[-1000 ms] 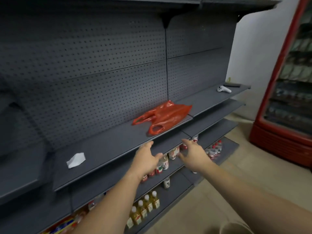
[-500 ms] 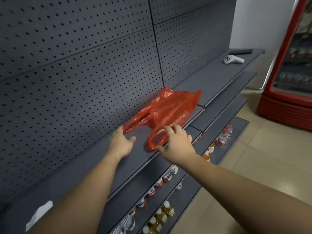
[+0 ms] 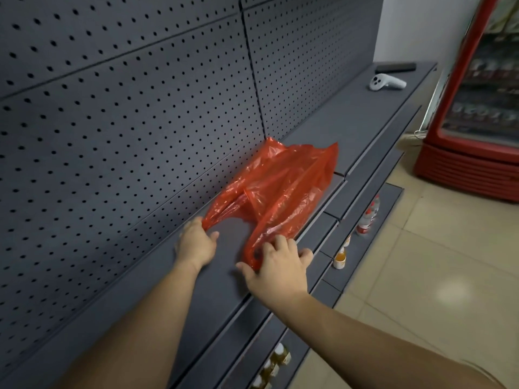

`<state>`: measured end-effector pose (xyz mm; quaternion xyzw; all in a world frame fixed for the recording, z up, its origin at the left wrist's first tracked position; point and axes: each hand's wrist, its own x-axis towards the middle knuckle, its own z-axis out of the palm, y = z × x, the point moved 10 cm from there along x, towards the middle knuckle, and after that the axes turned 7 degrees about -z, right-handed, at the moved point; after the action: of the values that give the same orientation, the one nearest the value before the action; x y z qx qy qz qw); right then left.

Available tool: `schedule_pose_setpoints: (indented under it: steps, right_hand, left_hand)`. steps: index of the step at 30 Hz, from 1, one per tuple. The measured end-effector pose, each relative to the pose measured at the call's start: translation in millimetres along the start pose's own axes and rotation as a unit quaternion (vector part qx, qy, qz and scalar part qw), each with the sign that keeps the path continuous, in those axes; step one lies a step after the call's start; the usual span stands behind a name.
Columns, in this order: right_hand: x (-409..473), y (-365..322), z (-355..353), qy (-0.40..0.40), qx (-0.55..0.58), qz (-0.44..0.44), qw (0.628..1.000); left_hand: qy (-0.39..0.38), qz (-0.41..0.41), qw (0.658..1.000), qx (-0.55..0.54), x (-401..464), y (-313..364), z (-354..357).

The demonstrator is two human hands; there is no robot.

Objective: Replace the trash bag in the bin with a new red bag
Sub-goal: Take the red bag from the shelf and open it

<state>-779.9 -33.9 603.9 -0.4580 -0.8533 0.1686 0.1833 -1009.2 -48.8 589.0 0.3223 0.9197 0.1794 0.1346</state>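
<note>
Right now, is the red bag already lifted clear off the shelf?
No, the red bag lies on the shelf, each hand at a handle.

- A dark grey pegboard wall (image 3: 126, 113) backed tiered grey shelves (image 3: 365, 127).
- Lower shelves held small bottles (image 3: 368, 217).
- A red drinks fridge (image 3: 477, 108) stood at right on a beige tiled floor (image 3: 435, 276).
- A white wall (image 3: 415, 26) showed behind.

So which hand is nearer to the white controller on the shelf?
Right. The right hand is at the red bag's near handle; the left hand is farther from the white controller.
</note>
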Motion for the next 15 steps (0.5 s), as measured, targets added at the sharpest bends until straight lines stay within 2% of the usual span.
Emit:
schedule_pose_setpoints:
  steps: [6,15]
  right_hand:
    - [-5.7,0.3,-9.3,0.074,-0.026,-0.015,0.997]
    - [-58.8,64.0,-79.1,0.161,0.009,0.058,0.985]
  left_hand:
    - [0.02,0.043,0.998,-0.036,-19.1,16.3,-2.3]
    - [0.013,0.112,0.985,-0.131,-116.5,81.3,-4.2]
